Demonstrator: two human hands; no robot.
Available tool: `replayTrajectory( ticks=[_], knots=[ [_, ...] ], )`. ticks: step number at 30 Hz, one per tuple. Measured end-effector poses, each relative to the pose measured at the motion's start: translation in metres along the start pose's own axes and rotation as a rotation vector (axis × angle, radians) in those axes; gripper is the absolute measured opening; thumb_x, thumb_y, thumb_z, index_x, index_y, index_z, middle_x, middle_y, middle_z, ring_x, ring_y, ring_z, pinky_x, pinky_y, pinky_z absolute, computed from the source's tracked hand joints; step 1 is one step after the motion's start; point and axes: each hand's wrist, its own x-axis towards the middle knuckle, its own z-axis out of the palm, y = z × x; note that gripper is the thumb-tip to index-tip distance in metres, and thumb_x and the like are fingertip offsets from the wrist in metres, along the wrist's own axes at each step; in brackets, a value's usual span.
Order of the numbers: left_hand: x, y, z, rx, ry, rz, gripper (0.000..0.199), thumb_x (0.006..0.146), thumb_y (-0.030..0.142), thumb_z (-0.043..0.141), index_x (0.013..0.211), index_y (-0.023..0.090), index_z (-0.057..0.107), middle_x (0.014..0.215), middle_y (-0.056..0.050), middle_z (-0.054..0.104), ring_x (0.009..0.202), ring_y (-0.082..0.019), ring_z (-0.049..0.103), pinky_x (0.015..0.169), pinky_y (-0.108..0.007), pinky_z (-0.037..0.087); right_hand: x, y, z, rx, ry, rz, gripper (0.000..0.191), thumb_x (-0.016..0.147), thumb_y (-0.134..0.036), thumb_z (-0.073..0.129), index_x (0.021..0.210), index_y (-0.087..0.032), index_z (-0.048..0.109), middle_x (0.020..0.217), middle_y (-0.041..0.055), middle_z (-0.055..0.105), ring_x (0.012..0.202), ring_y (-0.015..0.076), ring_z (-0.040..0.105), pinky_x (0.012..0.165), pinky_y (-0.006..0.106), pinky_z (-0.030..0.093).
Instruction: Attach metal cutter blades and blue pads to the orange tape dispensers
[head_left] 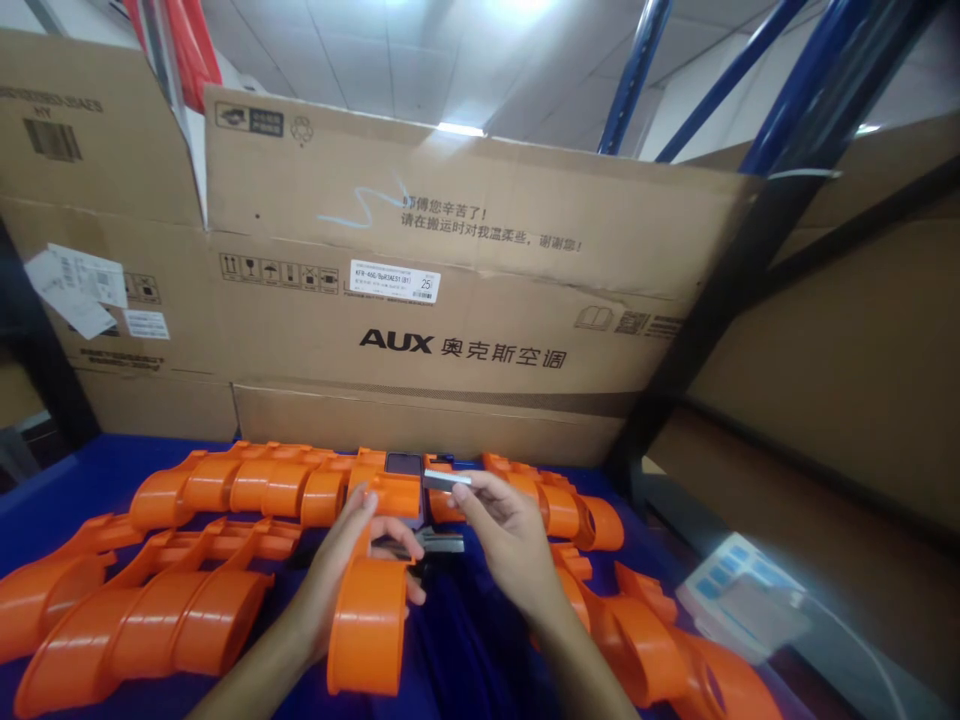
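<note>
An orange plastic part (pixel 367 625) with a round, cup-like lower end is held upright by my left hand (pixel 341 560), whose fingers wrap round its narrow upper section. My right hand (pixel 510 535) pinches a small grey and white strip (pixel 448 481) between thumb and fingers, just right of the orange part's top and apart from it. Behind my left fingers lies a dark and silver metallic item (pixel 442 542); its left end is hidden. A dark flat device (pixel 405 464) shows behind the held part.
Rows of similar orange parts (pixel 154 620) lie on the blue surface (pixel 105 455) at left, with more orange parts (pixel 652 640) at right. A printed cardboard wall (pixel 300 330) stands behind. A white and blue box (pixel 742 595) with a cable sits at the right, beyond a dark post (pixel 675 350).
</note>
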Motion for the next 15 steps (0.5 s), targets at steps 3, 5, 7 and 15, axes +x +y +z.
replayTrajectory(
  ticks=[3, 5, 7, 15],
  knots=[
    [-0.0013, -0.0018, 0.0012, -0.006, -0.022, 0.004, 0.072, 0.087, 0.081, 0.039, 0.086, 0.016, 0.07, 0.062, -0.013, 0.075, 0.05, -0.022, 0.068, 0.051, -0.027, 0.046, 0.0021, 0.0012, -0.0015, 0.008, 0.0, 0.011, 0.029, 0.087, -0.048, 0.073, 0.094, -0.019, 0.073, 0.086, 0.0054, 0.073, 0.082, 0.0208, 0.067, 0.08, 0.033, 0.054],
    [-0.0016, -0.0026, 0.0016, 0.006, -0.013, 0.025, 0.072, 0.087, 0.08, 0.04, 0.089, 0.015, 0.071, 0.062, -0.012, 0.075, 0.051, -0.022, 0.068, 0.051, -0.027, 0.047, 0.003, 0.0016, -0.002, 0.01, -0.004, 0.016, 0.03, 0.087, -0.048, 0.073, 0.092, -0.019, 0.073, 0.083, 0.0045, 0.072, 0.079, 0.0197, 0.066, 0.077, 0.031, 0.054],
    [-0.0012, -0.0028, 0.0008, 0.013, -0.02, 0.038, 0.072, 0.086, 0.081, 0.043, 0.093, 0.015, 0.071, 0.064, -0.012, 0.075, 0.053, -0.023, 0.07, 0.053, -0.028, 0.048, 0.0033, 0.0018, -0.0022, 0.008, -0.009, 0.02, 0.029, 0.087, -0.048, 0.073, 0.091, -0.019, 0.073, 0.08, 0.0037, 0.071, 0.076, 0.0187, 0.065, 0.074, 0.03, 0.053],
    [0.0021, -0.0004, -0.0026, -0.036, -0.03, 0.057, 0.063, 0.079, 0.077, 0.061, 0.098, 0.018, 0.066, 0.076, -0.011, 0.078, 0.057, -0.026, 0.073, 0.054, -0.032, 0.05, 0.0014, 0.0028, -0.0023, 0.011, -0.042, 0.033, 0.028, 0.088, -0.046, 0.072, 0.088, -0.019, 0.072, 0.076, 0.0029, 0.069, 0.073, 0.0179, 0.062, 0.07, 0.028, 0.051]
  ],
)
